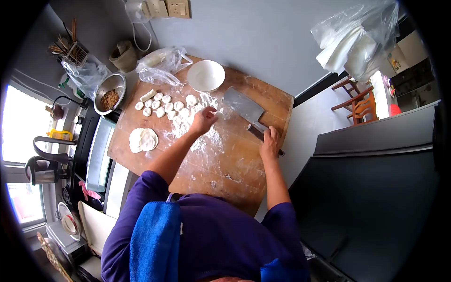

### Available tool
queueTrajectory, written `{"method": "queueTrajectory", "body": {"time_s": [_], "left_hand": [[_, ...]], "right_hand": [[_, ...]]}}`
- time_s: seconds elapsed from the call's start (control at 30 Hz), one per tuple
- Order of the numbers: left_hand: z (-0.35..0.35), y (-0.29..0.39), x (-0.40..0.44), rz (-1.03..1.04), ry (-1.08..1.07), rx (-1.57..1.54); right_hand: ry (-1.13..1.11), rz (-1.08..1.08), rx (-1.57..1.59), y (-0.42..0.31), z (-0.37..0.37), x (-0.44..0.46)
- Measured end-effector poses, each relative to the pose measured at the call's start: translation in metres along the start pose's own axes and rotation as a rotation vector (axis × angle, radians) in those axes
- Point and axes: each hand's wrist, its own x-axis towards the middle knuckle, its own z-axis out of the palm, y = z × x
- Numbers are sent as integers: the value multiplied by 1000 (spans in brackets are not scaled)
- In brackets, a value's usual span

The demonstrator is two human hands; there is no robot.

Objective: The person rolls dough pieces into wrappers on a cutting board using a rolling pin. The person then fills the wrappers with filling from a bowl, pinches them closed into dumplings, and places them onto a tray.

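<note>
My left hand (204,121) hovers over the floured middle of the wooden board (235,160), its fingers curled together; whether anything small is in them I cannot make out. At the board's right side my right hand (269,142) is closed over a dark, short rolling pin (255,132), whose ends show on both sides of the fingers. Just beyond lies a cleaver (243,104), blade flat on the board, its handle close to my right fingertips. Several small dough pieces (160,112) sit left of my left hand, near a short dough roll (148,95). Flattened dough wrappers (143,140) lie overlapped nearer me.
A white bowl (206,76) and a plastic bag (162,63) stand along the board's back edge. To the left is a metal bowl of brown filling (110,97), with a kettle (44,167) farther out. A dark cabinet (366,207) stands on the right.
</note>
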Motion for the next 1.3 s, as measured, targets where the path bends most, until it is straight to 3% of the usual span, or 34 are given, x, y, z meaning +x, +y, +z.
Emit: {"method": "queueTrajectory", "body": {"time_s": [0.03,0.07,0.1,0.17,0.2,0.27,0.37,0.43,0.5,0.57,0.67,0.73,0.77,0.83,0.9,0.97,1.0,1.03,1.1,1.17,1.23,1.3], "left_hand": [[5,3,-6,-28,-22,-70],[12,6,-13,-55,-158,126],[20,4,-26,224,-127,470],[31,-1,-34,261,-82,506],[28,4,-34,261,-84,504],[24,11,-35,-14,-224,181],[35,0,-54,-78,-217,387],[37,-4,-63,5,-191,371],[32,10,-70,47,-224,321],[38,7,-71,62,-189,336],[43,8,-70,159,-79,351],[39,15,-67,-4,-349,299],[38,15,-71,-7,-346,296],[34,18,-85,-90,-627,464],[33,22,-93,-143,-550,474],[37,11,-85,-47,-380,482],[36,0,-76,175,-442,401],[30,7,-75,154,-373,314],[29,-10,-68,192,-496,302],[35,-23,-81,330,-347,246],[37,-11,-102,5,-264,245],[38,2,-116,-132,-272,248]], "right_hand": [[28,4,20,-7,-3,-1],[52,11,39,-14,-7,-4],[50,10,39,-20,-12,-7],[-189,-124,223,-31,-20,-14],[-191,-123,222,-34,-16,-21],[-341,-355,278,-42,-4,-40],[-353,-505,319,-61,-4,-53],[-443,-503,306,-72,-15,-53],[-217,-511,411,-78,-20,-55],[-190,-495,375,-77,-11,-69],[-81,-292,372,-69,7,-84],[-79,-253,321,-69,8,-86],[-77,-210,274,-69,9,-88],[-91,-150,185,-78,12,-81],[-111,-80,102,-92,16,-66],[-163,68,128,-104,21,-44],[-166,67,126,-104,25,-40],[-162,45,146,-103,30,-38],[-149,19,164,-99,31,-45],[-175,-175,198,-85,16,-76],[-206,-175,163,-80,0,-95],[-242,-155,131,-84,0,-95]]}}
